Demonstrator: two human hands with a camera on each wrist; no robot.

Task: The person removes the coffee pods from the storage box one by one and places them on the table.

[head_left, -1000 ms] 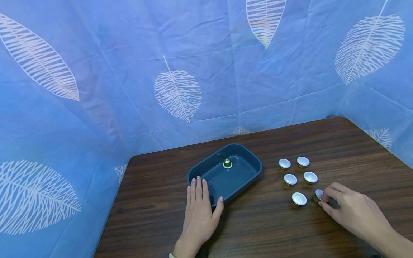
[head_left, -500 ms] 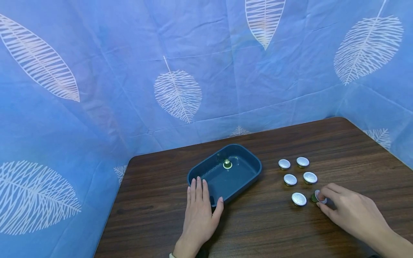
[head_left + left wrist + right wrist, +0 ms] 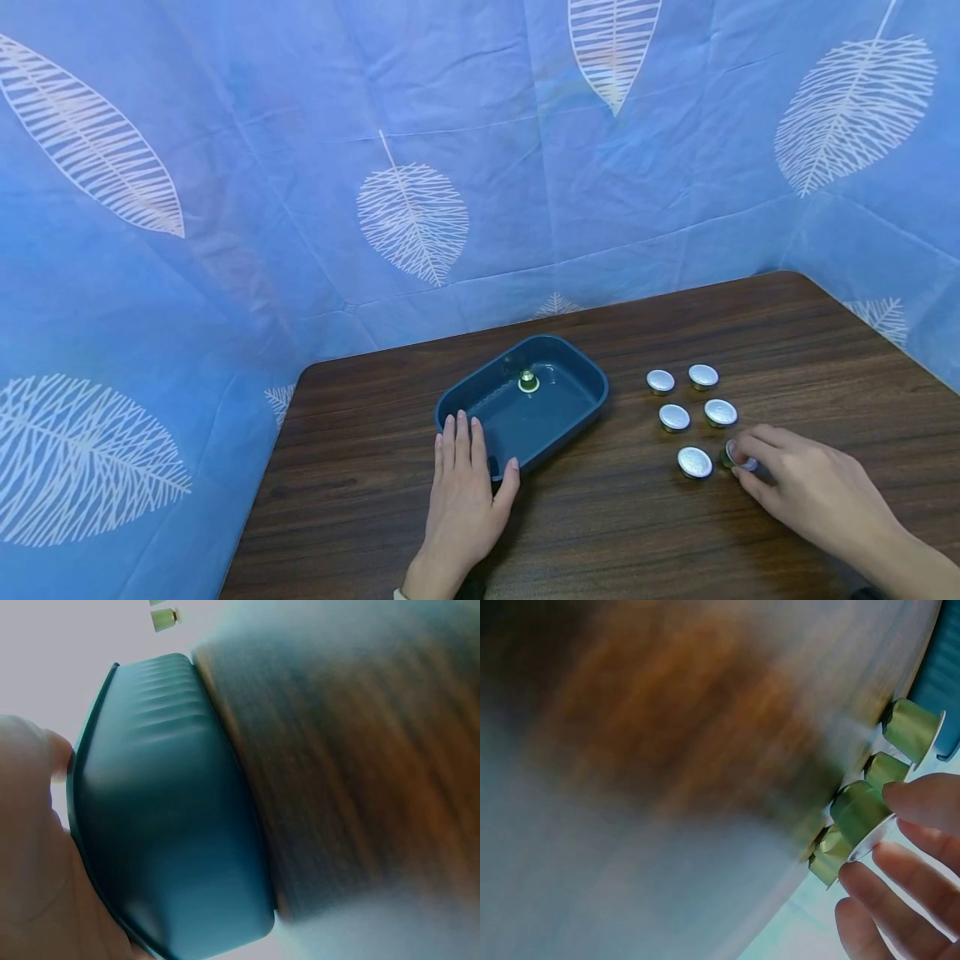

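My right hand [image 3: 813, 492] pinches a green coffee capsule [image 3: 859, 814] by its silver-lidded end, low over the table. Thumb and fingertips meet its rim in the right wrist view; part of the lid is hidden behind them in the head view. My left hand [image 3: 465, 508] lies with straight fingers over the near left rim of a dark blue tray [image 3: 567, 429]. That same tray's outer wall [image 3: 165, 795] fills much of the left wrist view, with the hand along its rim. Inside the tray, one green capsule [image 3: 528, 381] stands lid down.
Several more capsules stand lid up in two rows right of the tray, among them a near one [image 3: 695, 462] and a far one [image 3: 703, 377]. The dark wooden table [image 3: 360, 467] ends at a blue leaf-print cloth [image 3: 495, 208] behind.
The capsule at my right hand has tipped and turned slightly under the fingers, and the hand has shifted a little left. My left hand and the tray stay put.
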